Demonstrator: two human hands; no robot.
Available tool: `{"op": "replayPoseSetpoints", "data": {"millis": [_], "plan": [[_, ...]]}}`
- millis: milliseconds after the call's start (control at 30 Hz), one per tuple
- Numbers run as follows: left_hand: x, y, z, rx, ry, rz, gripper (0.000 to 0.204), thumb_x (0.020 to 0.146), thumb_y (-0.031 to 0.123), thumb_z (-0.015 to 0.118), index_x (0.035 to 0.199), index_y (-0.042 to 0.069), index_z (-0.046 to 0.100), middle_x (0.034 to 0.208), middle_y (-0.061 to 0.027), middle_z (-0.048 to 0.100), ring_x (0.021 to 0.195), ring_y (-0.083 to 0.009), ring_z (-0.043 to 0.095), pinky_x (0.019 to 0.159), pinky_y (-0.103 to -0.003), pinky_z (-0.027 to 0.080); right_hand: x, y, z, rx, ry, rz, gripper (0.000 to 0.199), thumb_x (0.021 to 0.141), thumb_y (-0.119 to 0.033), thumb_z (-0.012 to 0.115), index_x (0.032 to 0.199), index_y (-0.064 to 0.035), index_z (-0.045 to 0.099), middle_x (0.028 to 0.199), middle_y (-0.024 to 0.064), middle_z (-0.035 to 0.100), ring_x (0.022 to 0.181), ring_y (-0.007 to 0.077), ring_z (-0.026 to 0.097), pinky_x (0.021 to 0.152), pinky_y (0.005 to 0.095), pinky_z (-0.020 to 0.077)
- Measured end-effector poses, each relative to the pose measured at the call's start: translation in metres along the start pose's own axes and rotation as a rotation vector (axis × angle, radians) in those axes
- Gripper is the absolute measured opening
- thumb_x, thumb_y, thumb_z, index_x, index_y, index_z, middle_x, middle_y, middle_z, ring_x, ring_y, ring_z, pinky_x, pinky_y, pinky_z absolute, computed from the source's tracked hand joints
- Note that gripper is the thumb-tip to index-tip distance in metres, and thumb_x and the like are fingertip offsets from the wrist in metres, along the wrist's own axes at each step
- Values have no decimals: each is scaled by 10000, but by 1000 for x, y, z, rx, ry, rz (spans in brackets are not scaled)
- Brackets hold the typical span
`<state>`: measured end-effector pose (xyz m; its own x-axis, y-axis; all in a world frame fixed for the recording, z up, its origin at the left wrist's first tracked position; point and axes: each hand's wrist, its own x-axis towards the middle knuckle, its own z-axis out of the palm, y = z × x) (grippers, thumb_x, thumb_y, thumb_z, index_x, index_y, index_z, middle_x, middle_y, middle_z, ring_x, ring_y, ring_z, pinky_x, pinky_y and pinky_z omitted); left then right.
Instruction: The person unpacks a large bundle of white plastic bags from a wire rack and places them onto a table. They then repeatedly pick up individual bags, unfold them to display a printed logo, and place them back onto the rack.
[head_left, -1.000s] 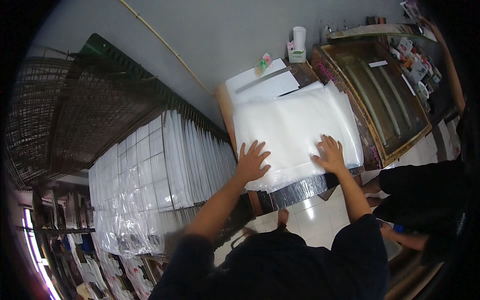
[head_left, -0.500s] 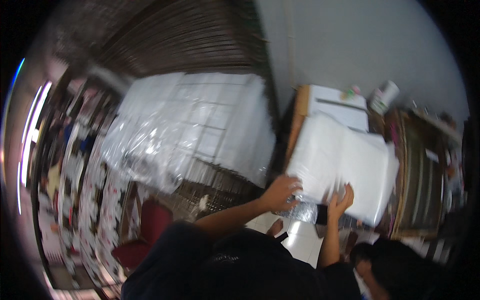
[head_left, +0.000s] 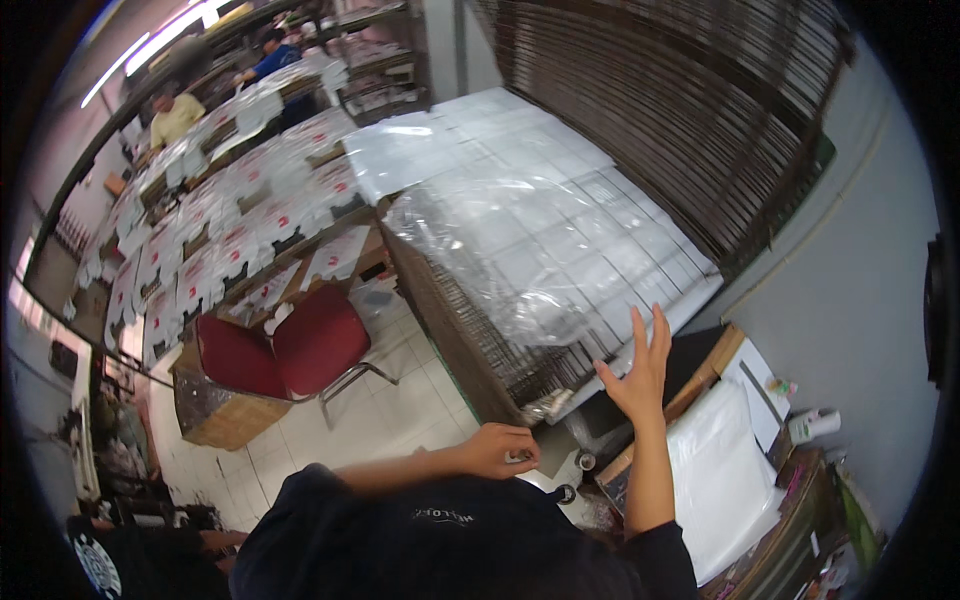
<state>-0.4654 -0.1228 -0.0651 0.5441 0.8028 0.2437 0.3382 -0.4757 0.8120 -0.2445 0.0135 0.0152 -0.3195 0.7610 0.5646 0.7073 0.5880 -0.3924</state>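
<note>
My right hand (head_left: 638, 372) is raised at the near right corner of the wire rack, fingers spread and nothing in them. Lower and to the left, my left hand (head_left: 503, 450) is loosely curled beside the rack's near corner, with nothing visible in it. White translucent sheets (head_left: 480, 125) lie over the wire rack (head_left: 440, 320), and a crumpled clear plastic film (head_left: 500, 220) rests on top of them. To the right of my right forearm, a stack of white plastic sheets (head_left: 710, 470) lies beside a cardboard box edge (head_left: 690, 395).
A red chair (head_left: 320, 340) stands left of the rack, near a cardboard box (head_left: 225, 410). Several printed white cut-outs cover a long table (head_left: 245, 200) behind it. Two people (head_left: 178, 118) are at the far left; another's dark sleeve (head_left: 150, 560) is at lower left. A white bottle (head_left: 815, 425) is at right.
My view has swung toward the rack and chair. Both hands have come away from the white plastic stack; the right is now raised with spread fingers, the left curled near the rack.
</note>
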Motion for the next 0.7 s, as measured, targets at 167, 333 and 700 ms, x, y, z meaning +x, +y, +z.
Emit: {"op": "replayPoseSetpoints", "data": {"millis": [167,333,700], "plan": [[-83,-32,-69,4,279,-55,122,821,182,693,862,89,626,802,-47,610,663,-193,592,581,-303,480,67,-68,62,-279,-441,1,836,624,-214,784,1369,-158,410,1532,185,100,1385,464,76,1115,506,186],[-175,-71,-134,36,495,-250,185,816,248,684,895,84,648,841,-53,621,788,-220,625,693,-333,505,79,64,139,-176,-158,-82,397,775,-250,680,1143,-143,574,1458,169,319,1376,402,178,1100,605,118],[-282,-64,-272,139,638,-113,923,651,454,791,1360,23,386,1388,-210,364,1300,-395,317,1064,-507,286,77,-353,199,2154,-1238,390,455,951,-339,494,1316,-84,402,1022,61,582,898,192,597,828,384,517]]}}
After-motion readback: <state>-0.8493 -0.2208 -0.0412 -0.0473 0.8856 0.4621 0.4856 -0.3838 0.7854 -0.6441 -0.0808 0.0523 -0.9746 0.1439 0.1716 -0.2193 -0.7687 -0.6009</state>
